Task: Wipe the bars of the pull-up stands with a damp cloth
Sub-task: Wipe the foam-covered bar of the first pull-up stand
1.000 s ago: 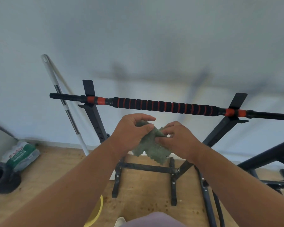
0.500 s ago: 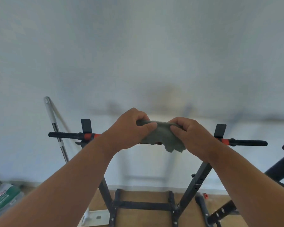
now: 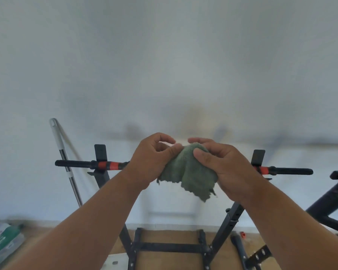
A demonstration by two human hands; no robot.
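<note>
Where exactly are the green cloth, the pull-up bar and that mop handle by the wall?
green cloth (image 3: 189, 172): head view, middle of the hanging fabric between the hands.
pull-up bar (image 3: 74, 163): head view, bare black left end.
mop handle (image 3: 57, 137): head view, white upper section leaning on the wall.

The middle of the bar (image 3: 76, 164) is hidden behind the left hand (image 3: 150, 162), the right hand (image 3: 224, 168) and the green cloth (image 3: 187, 174) they hold; whether the cloth touches the bar cannot be told. The stand's base (image 3: 172, 247) is cut off by the bottom edge. A second black frame (image 3: 332, 199) runs out at the right edge. At the near left, a bag (image 3: 2, 242) is cropped and its print is too blurred to read. The wall (image 3: 164, 65) is smeared.
</note>
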